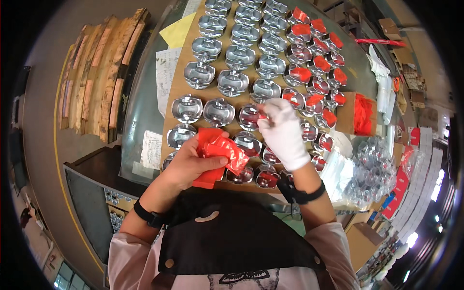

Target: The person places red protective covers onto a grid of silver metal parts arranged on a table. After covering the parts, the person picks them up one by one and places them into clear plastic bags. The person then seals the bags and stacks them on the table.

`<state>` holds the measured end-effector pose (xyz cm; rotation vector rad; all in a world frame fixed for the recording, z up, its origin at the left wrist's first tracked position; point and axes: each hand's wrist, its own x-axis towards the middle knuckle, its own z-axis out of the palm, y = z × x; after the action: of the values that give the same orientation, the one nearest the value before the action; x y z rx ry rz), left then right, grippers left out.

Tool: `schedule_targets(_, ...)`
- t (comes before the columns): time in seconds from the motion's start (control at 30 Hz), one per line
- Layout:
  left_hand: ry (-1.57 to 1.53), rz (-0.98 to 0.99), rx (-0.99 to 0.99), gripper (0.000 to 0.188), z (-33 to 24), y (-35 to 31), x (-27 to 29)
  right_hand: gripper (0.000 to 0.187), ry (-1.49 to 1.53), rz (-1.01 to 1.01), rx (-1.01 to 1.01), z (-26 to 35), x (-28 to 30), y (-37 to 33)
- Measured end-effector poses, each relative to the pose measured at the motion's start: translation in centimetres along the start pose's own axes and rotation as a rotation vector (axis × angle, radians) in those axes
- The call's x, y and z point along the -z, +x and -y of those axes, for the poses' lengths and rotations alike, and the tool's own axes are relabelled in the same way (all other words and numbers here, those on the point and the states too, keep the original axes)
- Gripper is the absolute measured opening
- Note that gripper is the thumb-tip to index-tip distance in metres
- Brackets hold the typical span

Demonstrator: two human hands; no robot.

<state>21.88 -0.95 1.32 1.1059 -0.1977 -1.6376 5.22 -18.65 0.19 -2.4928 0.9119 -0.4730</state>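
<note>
My left hand, bare, is closed around a stack of red plastic packets, its thumb pressed on top. My right hand wears a white glove. Its fingertips pinch together at the edge of a metal piston, where a bit of red packet shows beside them; the fingers partly hide it. Shiny pistons stand in rows, hollow side up, on a brown board. Those at the right, such as this piston, hold red packets. Those at the left, like this piston, hold none.
An open cardboard box of red packets stands right of the rows. Beyond it lies a heap of clear plastic bags. Paper sheets and a yellow sheet lie along the left. Wooden pallets stand on the floor at far left.
</note>
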Motion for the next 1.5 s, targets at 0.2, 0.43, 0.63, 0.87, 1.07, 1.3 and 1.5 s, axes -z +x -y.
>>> schedule_targets(0.2, 0.072, -0.019, -0.023, 0.04, -1.2, 2.4, -1.7, 0.029, 0.576, 0.541, -0.482, 2.9, 4.0, 0.1)
schedule_targets(0.43, -0.006, -0.17, -0.022, 0.036, -2.2, 3.8, -1.0, 0.014, 0.065, 0.097, -0.315, -2.2, 4.7, 5.0)
schedule_targets(0.63, -0.069, -0.142, 0.037, 0.037, -2.6, 4.8, 0.0, 0.01, -0.25, 0.11, -0.052, -5.5, 1.1, 4.9)
schedule_targets(0.87, -0.304, -0.063, 0.004, 0.046, -3.7, 5.2, 0.2, 0.014, 0.262, -0.014, -0.379, -4.1, 5.3, 8.0)
schedule_targets(1.07, -0.333, 0.023, 0.019, 0.052, -5.2, 7.1, -0.2, 0.017, -0.422, 0.205, -0.048, -8.1, 0.1, 12.0)
schedule_targets(1.3, 0.102, 0.006, -0.068, 0.043, -6.4, 9.7, -1.4, 0.026, 0.584, 0.36, -0.387, -0.8, 5.0, 11.0)
schedule_targets(1.5, -0.032, -0.077, -0.026, 0.037, -7.8, 10.9, -1.2, 0.013, 0.413, 0.319, -0.353, -4.6, 6.3, 13.3)
